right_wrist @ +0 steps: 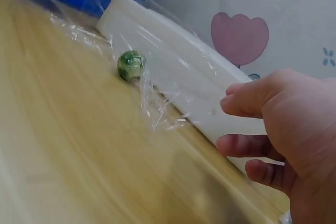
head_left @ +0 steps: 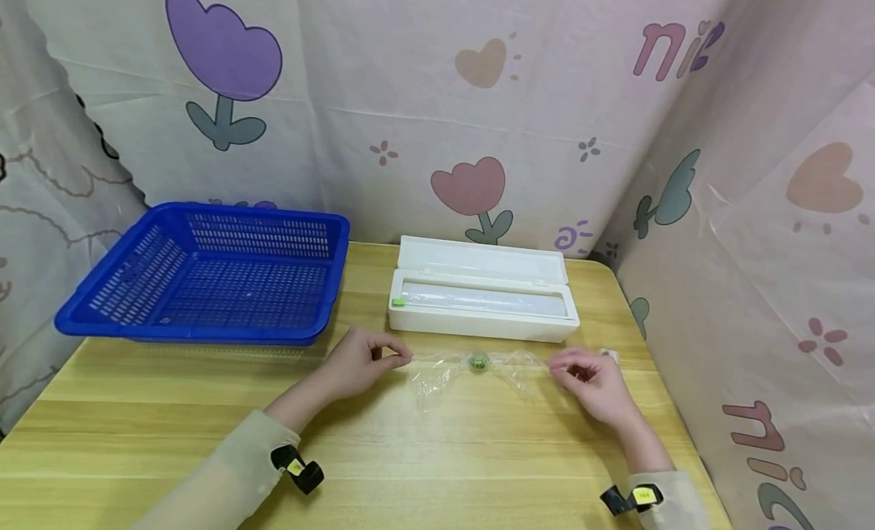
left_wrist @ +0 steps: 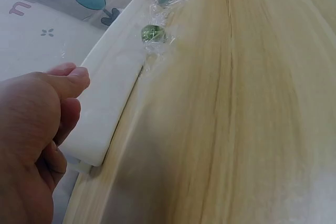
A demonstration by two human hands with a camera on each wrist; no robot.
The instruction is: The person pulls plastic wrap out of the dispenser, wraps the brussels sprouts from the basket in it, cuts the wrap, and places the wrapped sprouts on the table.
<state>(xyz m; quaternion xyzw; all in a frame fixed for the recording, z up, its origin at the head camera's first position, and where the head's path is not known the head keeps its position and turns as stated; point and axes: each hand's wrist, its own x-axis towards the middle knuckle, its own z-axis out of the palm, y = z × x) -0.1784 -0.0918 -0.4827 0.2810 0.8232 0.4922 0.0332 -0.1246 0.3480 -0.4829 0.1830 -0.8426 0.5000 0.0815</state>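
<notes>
A sheet of clear plastic wrap (head_left: 437, 378) is stretched between my two hands. Gathered in its middle is a small round green thing (right_wrist: 131, 66) with pale veins, like a Brussels sprout. My left hand (head_left: 365, 361) pinches the wrap's left end between thumb and forefinger. At the other end my right hand (head_left: 593, 382) pinches the film with its fingertips, the other fingers loosely bent. Just behind them stands a white plastic-wrap dispenser box (head_left: 478, 326), lid raised, with a roll of film (head_left: 481, 298) inside and a green slider (head_left: 399, 302) at its left.
A blue plastic basket (head_left: 205, 332) stands at the back left of the wooden table (head_left: 424, 477). Beside my right hand lies a small film-wrapped thing (head_left: 610, 354), partly hidden. Patterned cloth (head_left: 383, 74) hangs behind the table and on its right side.
</notes>
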